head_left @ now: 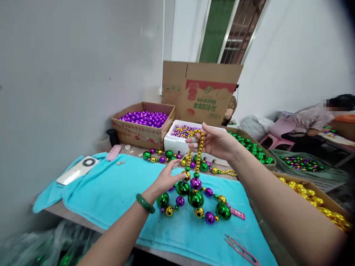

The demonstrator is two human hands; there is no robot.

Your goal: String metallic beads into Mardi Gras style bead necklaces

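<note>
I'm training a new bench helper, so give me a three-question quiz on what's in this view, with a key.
1. True or false: the snips lie on the blue towel.
2. Multiple choice: over the fingers of which hand does the strand of small gold beads hang at its top?
A. left hand
B. right hand
3. Fill in the blank: the open cardboard box just left of the white foam box holds ____ beads.

Key: 1. True; 2. B; 3. purple
</note>
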